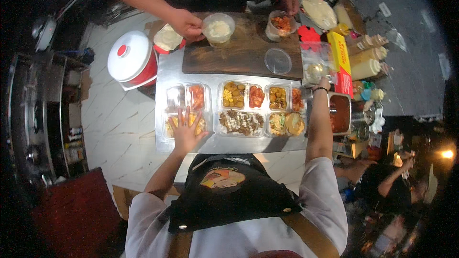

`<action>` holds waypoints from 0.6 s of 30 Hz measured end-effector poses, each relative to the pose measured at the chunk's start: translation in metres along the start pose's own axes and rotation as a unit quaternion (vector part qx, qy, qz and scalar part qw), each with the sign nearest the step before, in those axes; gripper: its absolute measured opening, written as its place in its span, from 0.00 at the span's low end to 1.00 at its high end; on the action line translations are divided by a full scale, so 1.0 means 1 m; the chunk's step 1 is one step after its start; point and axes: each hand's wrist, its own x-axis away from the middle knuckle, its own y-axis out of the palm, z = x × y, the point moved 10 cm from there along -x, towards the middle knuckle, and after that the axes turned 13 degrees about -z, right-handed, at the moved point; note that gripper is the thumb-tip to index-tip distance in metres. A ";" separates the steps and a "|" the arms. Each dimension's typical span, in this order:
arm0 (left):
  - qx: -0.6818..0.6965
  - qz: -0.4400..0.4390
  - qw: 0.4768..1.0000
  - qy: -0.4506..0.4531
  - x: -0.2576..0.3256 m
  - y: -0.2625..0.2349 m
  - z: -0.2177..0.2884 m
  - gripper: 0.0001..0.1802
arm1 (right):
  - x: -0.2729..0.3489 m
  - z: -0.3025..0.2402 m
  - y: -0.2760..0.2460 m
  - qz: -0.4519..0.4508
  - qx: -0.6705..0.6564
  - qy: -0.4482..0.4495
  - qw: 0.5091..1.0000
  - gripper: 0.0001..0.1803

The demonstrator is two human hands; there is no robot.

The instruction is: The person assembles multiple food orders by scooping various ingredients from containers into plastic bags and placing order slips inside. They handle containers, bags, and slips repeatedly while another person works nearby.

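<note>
- Left hand [185, 131] lies flat with fingers spread wide, palm pressed on the clear lid of the left-most clear plastic compartment meal tray [186, 110]; I see nothing pinched in it.
- My right hand [324, 84] reaches further out along the right edge of the steel counter [162, 136], a dark band at the wrist; it touches the rim of a clear square plastic tub [315, 62], but I cannot tell whether the fingers are curled round it or only resting there.
- Three trays sit in a row on the counter just in front of me. The left one looks lidded, with yellow food under my palm and red food in an upper cell.
- The middle clear tray [241, 109] holds brown minced-looking food below, yellow pieces and a red portion above; the right clear tray [285, 111] shows yellow-brown and orange helpings. All three look filled, so by my judgement the portioning is mostly done and closing is what remains; whether the middle and right trays have lids on, I cannot tell.
- Beyond them lies a dark wooden board [239, 52] with a loose round clear lid [278, 60] on it.
- At the far side another person's hands hold a round clear tub of white food [218, 28] and a round clear tub of red-orange food [281, 25].
- A red pot with a white lid [130, 59] stands to the left, pale squeeze bottles [367, 62] to the right.
</note>
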 end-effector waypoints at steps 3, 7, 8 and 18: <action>-0.009 0.021 0.999 -0.033 -0.007 -0.005 -0.009 0.43 | -0.018 0.020 -0.018 0.061 0.019 0.029 0.998 0.10; -0.021 -0.015 0.998 -0.051 -0.019 -0.003 -0.031 0.43 | 0.015 -0.015 -0.010 0.100 0.060 -0.167 0.979 0.11; -0.013 -0.021 0.999 -0.048 -0.022 -0.001 -0.034 0.43 | 0.034 -0.030 -0.007 0.120 0.090 -0.226 0.963 0.10; -0.016 -0.008 0.998 -0.054 -0.024 -0.004 -0.042 0.46 | 0.157 -0.122 0.065 0.104 0.359 -0.424 0.825 0.29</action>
